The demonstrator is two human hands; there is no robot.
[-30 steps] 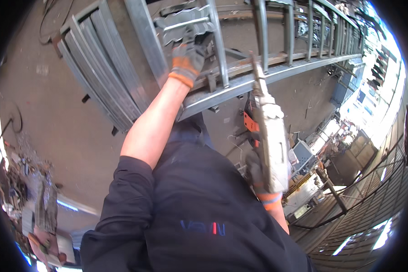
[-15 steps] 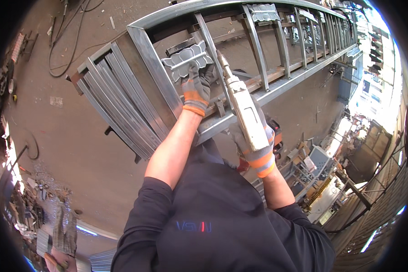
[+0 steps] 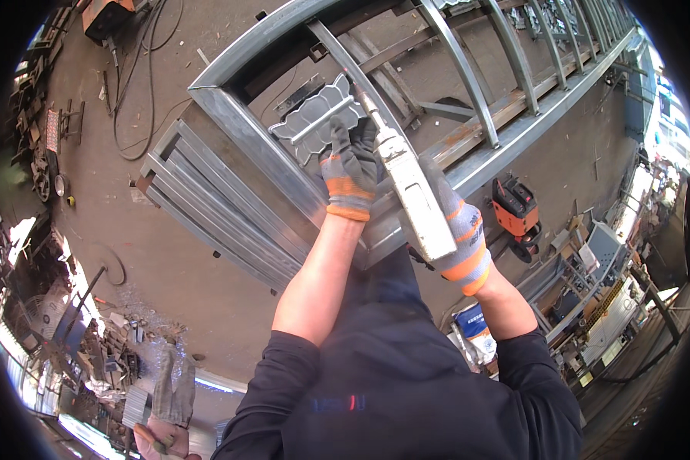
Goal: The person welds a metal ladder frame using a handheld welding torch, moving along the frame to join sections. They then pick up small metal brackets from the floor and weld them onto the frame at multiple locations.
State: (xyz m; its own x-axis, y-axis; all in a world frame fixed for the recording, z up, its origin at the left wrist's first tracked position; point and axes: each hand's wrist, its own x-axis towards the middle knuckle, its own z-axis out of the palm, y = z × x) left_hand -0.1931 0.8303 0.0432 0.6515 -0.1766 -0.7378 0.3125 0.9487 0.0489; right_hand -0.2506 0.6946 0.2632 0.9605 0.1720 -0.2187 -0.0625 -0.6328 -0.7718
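Note:
My gloved left hand (image 3: 349,167) is closed on the lower edge of a grey ornamental metal plate (image 3: 314,119) with scalloped, petal-like edges and a straight raised rib. The plate sits within the first bay of a metal frame (image 3: 241,134), beside a crossbar (image 3: 345,65). My gloved right hand (image 3: 460,226) is wrapped round a white hand-held welding gun (image 3: 418,203); its fingers are partly hidden behind the body. The gun's narrow nozzle points up and left, close to the crossbar and the plate's right end. A small red spot shows on the bar near the tip.
Long metal profiles (image 3: 207,195) lie side by side left of the frame. An orange and black machine (image 3: 516,207) stands on the floor at right. Cables (image 3: 119,115) curl at upper left. Scrap pieces (image 3: 100,353) are heaped at lower left. A blue and white bag (image 3: 475,333) lies by my right arm.
The view has shifted closer over the frame's near corner. The gun's nozzle now sits nearer the crossbar's upper part and the plate. Both hands keep their holds.

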